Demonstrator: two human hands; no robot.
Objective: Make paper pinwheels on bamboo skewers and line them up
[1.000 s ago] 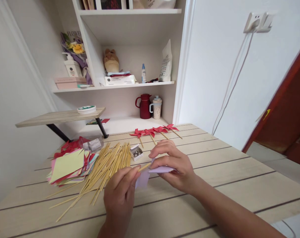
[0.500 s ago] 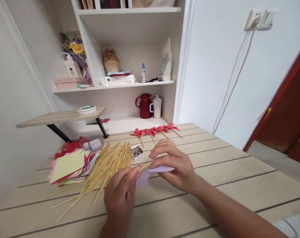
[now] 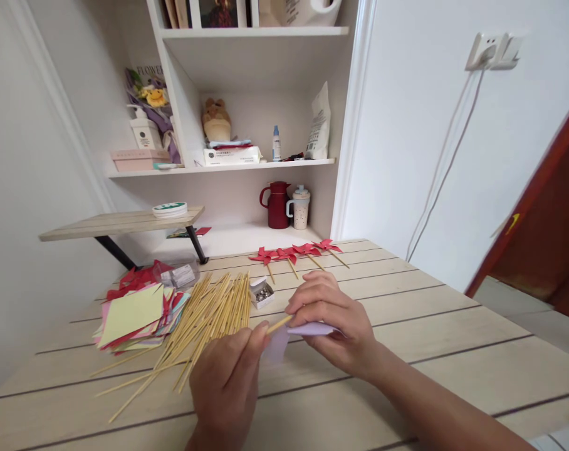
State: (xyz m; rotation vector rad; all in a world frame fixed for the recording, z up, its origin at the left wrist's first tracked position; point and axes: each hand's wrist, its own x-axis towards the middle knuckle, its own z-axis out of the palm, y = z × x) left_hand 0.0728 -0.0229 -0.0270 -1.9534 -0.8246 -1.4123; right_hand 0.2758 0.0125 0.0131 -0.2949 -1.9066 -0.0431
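Between my hands is a purple paper pinwheel (image 3: 311,329) with a thin wooden stick (image 3: 279,324) against it. My left hand (image 3: 230,376) is closed, its thumb and fingers pinching the stick. My right hand (image 3: 336,322) is closed round the purple paper, with the fingers bent over the stick's far end, so where the two meet is hidden. One purple paper flap (image 3: 276,351) hangs below the stick. Just beyond my hands stands a small open white box (image 3: 262,293) of shiny metal pins. To the left lies a heap of wooden sticks (image 3: 214,313).
Several red pinwheels (image 3: 307,249) lie in a row at the table's back. A pile of coloured paper squares (image 3: 131,316) is at left, beside a clear plastic box (image 3: 178,275). Behind stand a small raised shelf (image 3: 120,222), a red jug (image 3: 278,207) and a cup (image 3: 301,208).
The view has tilted and shifted slightly. My left hand's thumb now lies farther along the stick, and the right fingers have closed more over the stick's end.
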